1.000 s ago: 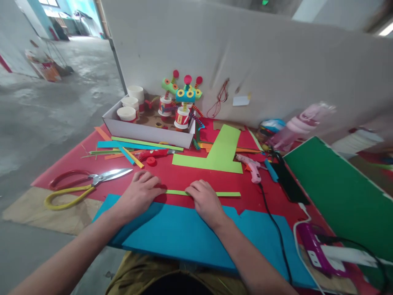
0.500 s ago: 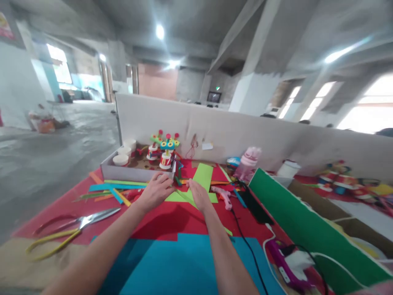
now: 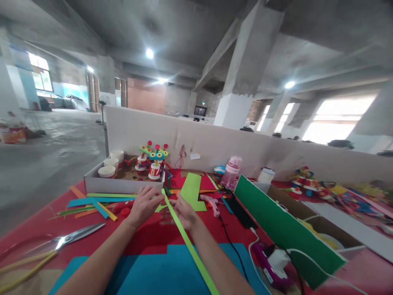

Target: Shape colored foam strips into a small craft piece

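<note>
At a red table (image 3: 145, 239), a person's 2 hands are meeting around a light-green paper strip (image 3: 186, 237), whose upper end is showing beside the right front corner of a cardboard tray (image 3: 123, 187) and whose lower length is slanting away from the tray toward the person. The left hand (image 3: 146, 205) is hanging nearer the tray, its fingers bent and their tips sitting at the strip's upper end; whether they are pinching the paper, the view is not making clear. The right hand (image 3: 186, 215) is hanging farther right of the tray, fingers partly bent, with the strip passing against or just beside its palm; some fingertips are blurring, so their hold is impossible to tell. The narrow paper is probably weighing almost nothing, bending readily and risking a crease or tear under a hard pull; a light pinch close to the end nearest the tray is seeming safest, with the other hand supporting the trailing length. The tray is holding 3 white paper cups or stacks (image 3: 107, 172) on its left side and toy figures (image 3: 155, 170) made from cups on its right. Well right of the tray, a green-sided box (image 3: 276, 217) is holding something yellow and a pale round item, while a pink bottle (image 3: 232, 170) is standing between tray and box, its contents unclear.
</note>
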`<state>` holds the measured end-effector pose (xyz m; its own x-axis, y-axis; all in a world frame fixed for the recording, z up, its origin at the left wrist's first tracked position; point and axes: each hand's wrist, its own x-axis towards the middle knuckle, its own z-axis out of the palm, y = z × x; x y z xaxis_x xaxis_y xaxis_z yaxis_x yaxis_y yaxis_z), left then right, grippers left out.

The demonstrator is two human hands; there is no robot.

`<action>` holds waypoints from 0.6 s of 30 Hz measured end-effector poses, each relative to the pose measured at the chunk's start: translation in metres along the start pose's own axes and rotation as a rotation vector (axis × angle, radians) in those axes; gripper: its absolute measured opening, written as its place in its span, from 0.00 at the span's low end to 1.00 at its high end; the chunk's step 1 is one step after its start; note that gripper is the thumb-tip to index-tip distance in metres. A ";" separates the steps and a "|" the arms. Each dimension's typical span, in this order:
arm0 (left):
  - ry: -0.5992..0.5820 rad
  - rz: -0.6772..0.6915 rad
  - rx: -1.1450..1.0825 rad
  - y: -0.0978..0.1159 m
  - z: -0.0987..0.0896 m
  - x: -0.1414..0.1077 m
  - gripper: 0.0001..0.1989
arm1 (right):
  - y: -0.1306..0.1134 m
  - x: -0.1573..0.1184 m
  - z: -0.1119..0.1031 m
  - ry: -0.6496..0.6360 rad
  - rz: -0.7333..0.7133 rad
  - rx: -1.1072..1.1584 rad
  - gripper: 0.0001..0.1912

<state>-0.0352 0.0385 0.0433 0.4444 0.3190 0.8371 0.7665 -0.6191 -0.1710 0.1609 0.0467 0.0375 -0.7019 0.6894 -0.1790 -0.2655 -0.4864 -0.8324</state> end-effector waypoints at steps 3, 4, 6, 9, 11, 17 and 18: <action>-0.089 0.093 0.010 0.007 0.006 -0.003 0.07 | 0.028 0.020 -0.004 0.022 -0.074 0.196 0.38; -0.107 0.108 0.015 0.009 0.008 -0.004 0.07 | 0.035 0.024 -0.005 0.010 -0.071 0.223 0.37; -0.132 0.116 0.025 0.010 0.011 -0.007 0.06 | 0.044 0.028 -0.006 -0.006 -0.055 0.235 0.35; -0.166 0.122 0.019 0.009 0.013 -0.008 0.06 | 0.044 0.027 -0.008 0.000 -0.045 0.228 0.28; -0.189 0.117 -0.016 0.008 0.015 -0.008 0.07 | 0.040 0.024 -0.011 0.004 -0.049 0.238 0.21; -0.165 -0.345 -0.420 0.000 0.032 -0.013 0.12 | 0.040 0.027 -0.013 0.067 -0.227 0.152 0.10; -0.152 -0.491 -0.528 0.000 0.035 -0.014 0.12 | 0.042 0.030 -0.012 0.102 -0.280 0.107 0.13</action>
<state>-0.0258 0.0588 0.0133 0.1961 0.7206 0.6651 0.5854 -0.6301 0.5102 0.1371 0.0535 -0.0089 -0.5234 0.8521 -0.0064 -0.5111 -0.3199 -0.7978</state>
